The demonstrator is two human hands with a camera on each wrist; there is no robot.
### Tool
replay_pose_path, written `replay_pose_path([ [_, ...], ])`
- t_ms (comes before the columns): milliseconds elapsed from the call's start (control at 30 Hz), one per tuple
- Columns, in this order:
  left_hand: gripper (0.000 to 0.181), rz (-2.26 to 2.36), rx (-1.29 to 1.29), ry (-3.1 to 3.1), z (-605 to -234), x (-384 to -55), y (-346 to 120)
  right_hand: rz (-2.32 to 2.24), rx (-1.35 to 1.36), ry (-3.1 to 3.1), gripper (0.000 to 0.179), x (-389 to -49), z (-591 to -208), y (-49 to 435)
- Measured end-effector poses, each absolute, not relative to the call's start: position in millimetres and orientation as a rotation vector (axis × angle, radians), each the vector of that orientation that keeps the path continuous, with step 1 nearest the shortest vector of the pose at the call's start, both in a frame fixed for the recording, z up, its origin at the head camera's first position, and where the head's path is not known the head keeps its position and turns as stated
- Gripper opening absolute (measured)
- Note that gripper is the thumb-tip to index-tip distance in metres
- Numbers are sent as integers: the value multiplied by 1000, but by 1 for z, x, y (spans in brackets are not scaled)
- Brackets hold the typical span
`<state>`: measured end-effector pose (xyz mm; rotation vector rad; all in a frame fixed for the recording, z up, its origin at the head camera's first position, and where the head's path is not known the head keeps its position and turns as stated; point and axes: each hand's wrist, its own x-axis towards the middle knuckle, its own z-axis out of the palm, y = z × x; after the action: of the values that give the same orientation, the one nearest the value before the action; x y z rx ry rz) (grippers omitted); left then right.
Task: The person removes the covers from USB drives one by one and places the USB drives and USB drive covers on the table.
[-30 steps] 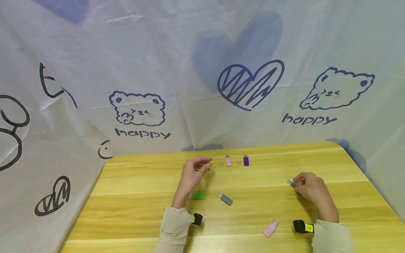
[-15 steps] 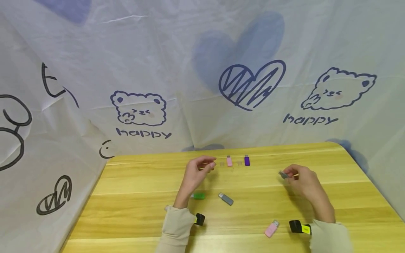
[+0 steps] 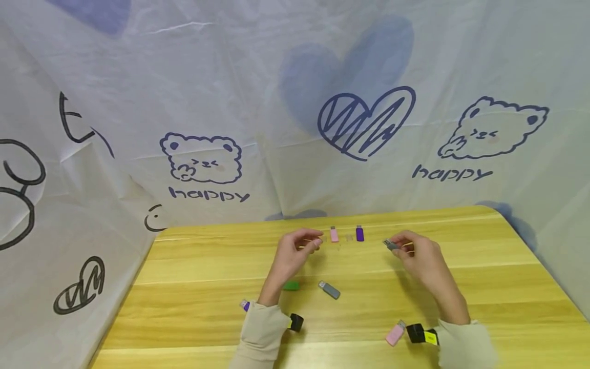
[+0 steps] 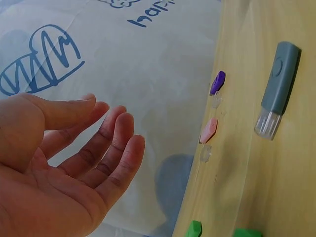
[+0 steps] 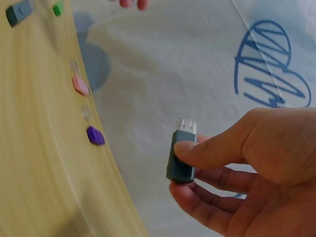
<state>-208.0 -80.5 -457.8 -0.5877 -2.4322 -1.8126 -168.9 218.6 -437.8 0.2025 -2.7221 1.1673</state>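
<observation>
My right hand [image 3: 421, 256] pinches a grey USB flash drive [image 5: 180, 155] between thumb and fingers, above the table. Its connector end [image 5: 186, 125] points away from the palm and looks clear or shiny. Over the back left of the table hovers my left hand [image 3: 295, 253], fingers loosely bent and holding nothing. Between the hands, near the back edge, a pink flash drive [image 3: 334, 234] and a purple flash drive [image 3: 359, 233] stand in a row with small clear pieces [image 3: 349, 238] beside them. A second grey flash drive [image 4: 280, 81] lies nearer the front.
A green flash drive [image 3: 291, 285] is partly hidden by the left wrist, and another green piece [image 4: 194, 228] shows in the left wrist view. A purple drive [image 3: 246, 306] peeks out by the left sleeve. Another pink drive [image 3: 395, 333] lies front right. A printed sheet [image 3: 286, 102] hangs behind.
My right hand has carried the grey flash drive leftward and slightly back, toward the row. My left hand has drifted a little right, uncovering the purple drive by the sleeve.
</observation>
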Motion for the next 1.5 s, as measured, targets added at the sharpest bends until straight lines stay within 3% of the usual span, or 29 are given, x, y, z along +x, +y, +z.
replay_pose_path([
  [633,17,-1889,-668,-2468,-461,-202,-70,1335,356,-2615,17,-167,-445,156],
  [1500,15,-2022,-629,-2392,-461,-199,-50,1400,449,-2578,15,-166,-446,140],
])
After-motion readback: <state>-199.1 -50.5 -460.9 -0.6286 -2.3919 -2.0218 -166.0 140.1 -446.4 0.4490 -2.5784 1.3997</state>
